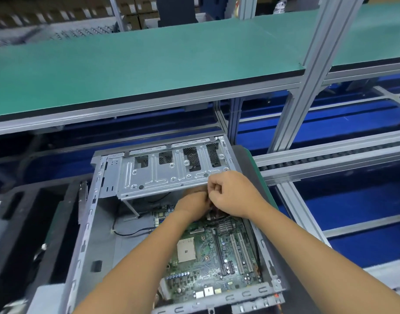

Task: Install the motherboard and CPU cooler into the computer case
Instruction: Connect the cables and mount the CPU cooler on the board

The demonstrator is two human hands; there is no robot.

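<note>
Green rectangular motherboard (208, 254) lies flat inside the open grey sheet-metal computer case (85, 234). Left hand (192, 206) and right hand (232, 193) meet above its far edge, under the drive bracket (162, 175). Fingers curled together; what they pinch is hidden. Green-topped shelf (149, 64) behind; blue conveyor (353, 200) alongside.

Bare forearms (135, 264), no sleeves

Motherboard (213, 254) laid inside computer case (85, 223), drive cage (167, 175) set behind it, shelf (126, 71) mounted beyond, roller conveyor (330, 159) placed right.
</note>
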